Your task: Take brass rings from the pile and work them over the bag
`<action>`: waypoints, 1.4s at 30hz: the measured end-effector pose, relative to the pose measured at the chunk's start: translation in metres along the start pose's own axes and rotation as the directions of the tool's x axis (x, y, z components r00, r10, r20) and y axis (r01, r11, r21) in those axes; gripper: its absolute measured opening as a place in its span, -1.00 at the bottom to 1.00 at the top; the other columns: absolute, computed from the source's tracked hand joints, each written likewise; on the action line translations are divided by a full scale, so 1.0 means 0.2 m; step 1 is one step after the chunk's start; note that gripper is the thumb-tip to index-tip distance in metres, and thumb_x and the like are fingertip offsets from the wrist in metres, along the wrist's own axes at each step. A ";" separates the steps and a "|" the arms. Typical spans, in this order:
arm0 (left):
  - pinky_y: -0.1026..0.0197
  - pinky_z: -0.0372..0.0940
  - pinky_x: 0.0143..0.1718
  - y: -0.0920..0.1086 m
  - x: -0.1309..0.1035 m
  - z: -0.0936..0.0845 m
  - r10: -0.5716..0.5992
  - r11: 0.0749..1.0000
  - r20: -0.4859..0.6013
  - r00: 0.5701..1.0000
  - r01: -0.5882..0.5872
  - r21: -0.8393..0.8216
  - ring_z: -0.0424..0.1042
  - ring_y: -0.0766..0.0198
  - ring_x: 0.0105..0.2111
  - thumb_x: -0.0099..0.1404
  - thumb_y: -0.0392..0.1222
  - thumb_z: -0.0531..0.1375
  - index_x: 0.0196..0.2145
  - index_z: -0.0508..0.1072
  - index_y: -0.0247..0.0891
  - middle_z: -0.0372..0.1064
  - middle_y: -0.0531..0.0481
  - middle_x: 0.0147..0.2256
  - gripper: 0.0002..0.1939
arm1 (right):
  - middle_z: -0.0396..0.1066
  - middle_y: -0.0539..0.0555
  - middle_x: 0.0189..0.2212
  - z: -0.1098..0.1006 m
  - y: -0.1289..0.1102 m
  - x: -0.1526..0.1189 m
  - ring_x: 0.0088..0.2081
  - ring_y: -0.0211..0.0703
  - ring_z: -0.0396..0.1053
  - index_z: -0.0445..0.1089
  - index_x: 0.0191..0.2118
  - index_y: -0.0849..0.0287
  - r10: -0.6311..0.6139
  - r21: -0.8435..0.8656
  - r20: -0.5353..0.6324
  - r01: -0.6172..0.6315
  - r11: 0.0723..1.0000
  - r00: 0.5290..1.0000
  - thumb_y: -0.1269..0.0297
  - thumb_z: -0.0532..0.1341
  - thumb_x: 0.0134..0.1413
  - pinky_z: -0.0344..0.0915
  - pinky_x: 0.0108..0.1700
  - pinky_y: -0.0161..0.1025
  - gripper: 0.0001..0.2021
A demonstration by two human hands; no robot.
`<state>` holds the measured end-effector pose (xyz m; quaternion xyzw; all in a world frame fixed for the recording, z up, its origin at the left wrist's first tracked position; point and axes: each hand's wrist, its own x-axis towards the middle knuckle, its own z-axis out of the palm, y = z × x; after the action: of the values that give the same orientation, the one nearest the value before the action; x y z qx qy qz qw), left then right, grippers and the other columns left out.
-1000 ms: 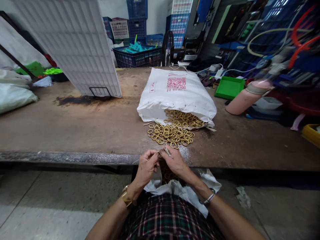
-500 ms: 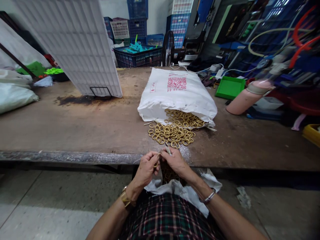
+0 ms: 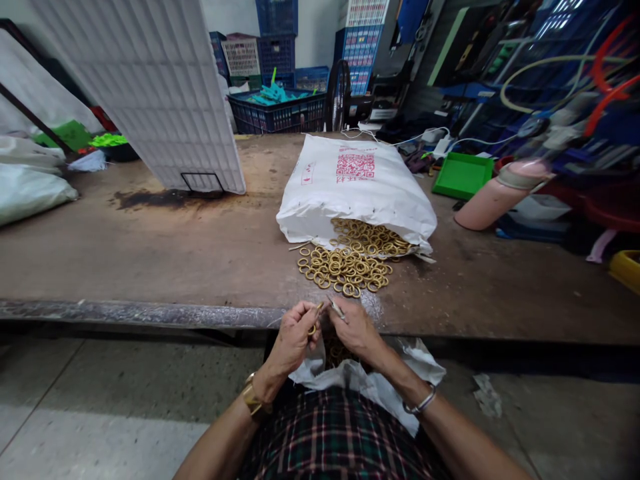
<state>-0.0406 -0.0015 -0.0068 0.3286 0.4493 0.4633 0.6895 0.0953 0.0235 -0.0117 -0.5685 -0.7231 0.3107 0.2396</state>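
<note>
My left hand [image 3: 294, 339] is closed, pinching a gold-coloured ring [image 3: 319, 307] at the fingertips; another ring [image 3: 313, 330] shows lower among its fingers. Beside it, my right hand [image 3: 357, 330] is closed round a small pointed blade-like tool [image 3: 338, 309], its tip aimed towards the pinched ring. A narrow gap separates tip and ring. Just beyond my hands, a pile of gold rings [image 3: 345, 268] spreads over the table out of the mouth of a white woven sack [image 3: 360, 197]. Below my hands, an open white bag [image 3: 370, 383] on my lap holds more rings, partly hidden by the right forearm.
The brown table [image 3: 200, 267] ends just before my hands. A white ribbed panel [image 3: 150, 100] stands at the left on a wire foot. At the right are a green tray [image 3: 463, 175] and a pink bottle [image 3: 500, 195]. A fan [image 3: 340, 97] and crates [image 3: 277, 53] stand behind.
My right hand has drawn slightly right, away from the left hand, and the tool has turned so more of it shows. The left hand has hardly moved.
</note>
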 end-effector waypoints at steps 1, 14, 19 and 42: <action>0.44 -0.03 -0.75 0.00 0.00 0.00 0.009 1.000 -0.002 1.000 -0.009 0.006 0.07 0.52 -0.72 0.06 0.10 0.18 -0.43 0.24 -0.28 0.09 0.19 -0.65 -0.63 | 0.19 -0.06 -0.65 0.00 0.00 -0.01 -0.58 -0.32 0.08 0.22 -0.52 0.16 -0.023 -0.051 0.027 0.024 0.998 0.999 0.36 -0.05 0.01 -0.05 -0.51 -0.37 -0.83; 0.41 0.02 -0.73 -0.02 0.00 -0.02 0.107 0.979 -0.012 0.994 -0.103 0.175 0.06 0.50 -0.74 0.14 0.08 0.11 -0.48 0.22 -0.26 0.10 0.20 -0.69 -0.67 | 0.38 0.05 -0.53 0.00 -0.03 -0.02 -0.52 -0.26 0.24 0.30 -0.32 0.18 -0.046 -0.333 0.158 0.097 0.938 0.986 0.46 -0.04 -0.05 -0.08 -0.47 -0.32 -0.79; 0.41 0.04 -0.72 0.03 -0.08 0.01 0.141 0.965 0.083 0.987 -0.155 0.210 0.09 0.50 -0.74 0.15 0.04 0.12 -0.49 0.22 -0.27 0.12 0.18 -0.68 -0.69 | 0.39 0.05 -0.52 -0.04 -0.02 -0.01 -0.52 -0.26 0.25 0.30 -0.28 0.18 0.013 -0.412 0.185 0.066 0.909 0.983 0.42 -0.03 -0.01 -0.13 -0.50 -0.31 -0.79; 0.43 0.11 -0.67 -0.02 -0.05 0.03 -0.255 0.862 0.179 0.950 0.307 -0.404 0.33 0.39 -0.53 0.05 -0.25 0.22 -0.46 0.31 -0.34 0.32 0.01 -0.49 -0.86 | 0.41 0.06 -0.45 -0.15 0.08 0.09 -0.44 -0.18 0.33 0.23 -0.22 0.13 0.207 -0.468 -0.206 -0.282 0.837 0.956 0.24 0.01 0.09 -0.10 -0.47 -0.31 -0.83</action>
<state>-0.0358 -0.0122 -0.0044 0.1276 0.3380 0.4245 0.8302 0.1229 0.0478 -0.0032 -0.7198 -0.6798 0.1013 0.0978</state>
